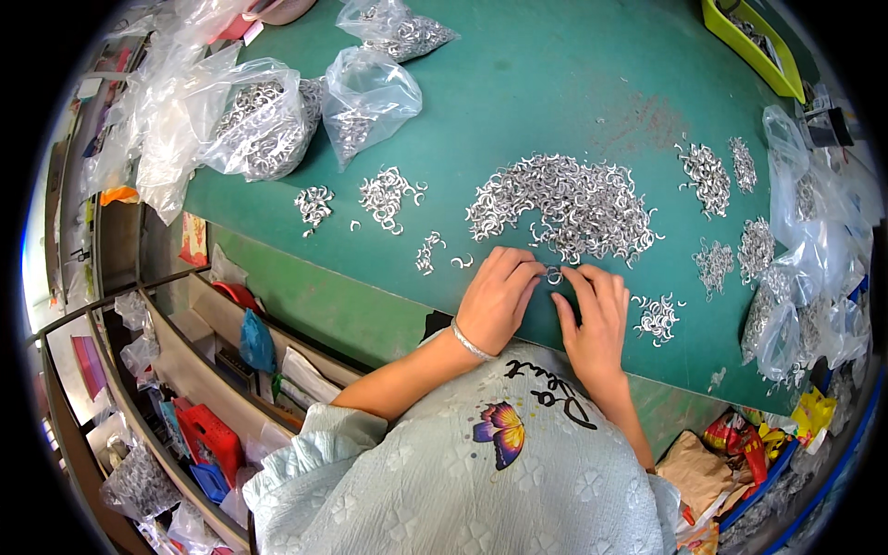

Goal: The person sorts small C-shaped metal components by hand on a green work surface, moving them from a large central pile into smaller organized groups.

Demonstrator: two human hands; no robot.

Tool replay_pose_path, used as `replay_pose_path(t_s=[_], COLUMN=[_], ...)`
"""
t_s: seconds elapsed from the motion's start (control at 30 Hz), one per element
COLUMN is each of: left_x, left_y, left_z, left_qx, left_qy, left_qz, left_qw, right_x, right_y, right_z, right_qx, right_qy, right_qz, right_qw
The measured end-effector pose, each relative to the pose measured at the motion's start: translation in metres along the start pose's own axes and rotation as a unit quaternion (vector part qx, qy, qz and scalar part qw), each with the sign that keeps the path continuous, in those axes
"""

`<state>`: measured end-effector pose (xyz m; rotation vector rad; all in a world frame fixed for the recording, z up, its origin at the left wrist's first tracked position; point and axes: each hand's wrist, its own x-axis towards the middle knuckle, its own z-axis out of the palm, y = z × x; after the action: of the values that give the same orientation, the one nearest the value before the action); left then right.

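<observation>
Pale blue patterned garment (481, 472) fills the lower edge; above it, both hands meet over one small metal ring.

The left hand (498, 301) and right hand (594, 314) pinch the small ring (553, 275) between their fingertips, pressed down at the near edge of the green table (518, 83); the fingers hide most of the ring, so its exact shape cannot be told. A thin bangle (470, 342) sits on the left wrist. Just beyond the fingertips lies the large heap of silvery hook-shaped pieces (564, 203), single pieces too small to make out. Smaller clusters (388, 196) lie to the left, others (708, 171) to the right. Clear plastic bags (268, 116) of like pieces stand at the far left, contents blurred by glare. A yellow-green tray (749, 46) is cut off at the upper right.
</observation>
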<state>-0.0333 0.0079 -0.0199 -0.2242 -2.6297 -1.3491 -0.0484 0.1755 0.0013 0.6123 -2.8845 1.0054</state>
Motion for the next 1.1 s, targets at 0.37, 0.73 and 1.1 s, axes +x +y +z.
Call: replay_pose_path(t_s=[0.37, 0.73, 1.1], left_x=[-0.002, -0.009, -0.017], left_y=[0.004, 0.003, 0.007], left_z=[-0.013, -0.022, -0.024], left_qx=[-0.071, 0.067, 0.077], left_qy=[0.058, 0.047, -0.003], left_qz=[-0.108, -0.058, -0.042], left_qw=[0.990, 0.995, 0.996], right_x=[-0.001, 0.006, 0.009], right_y=[0.005, 0.000, -0.006], right_z=[-0.003, 0.013, 0.013], right_qx=[-0.005, -0.020, 0.018], right_qy=[0.029, 0.017, 0.012], right_qz=[0.011, -0.016, -0.035], right_qw=[0.999, 1.000, 0.999])
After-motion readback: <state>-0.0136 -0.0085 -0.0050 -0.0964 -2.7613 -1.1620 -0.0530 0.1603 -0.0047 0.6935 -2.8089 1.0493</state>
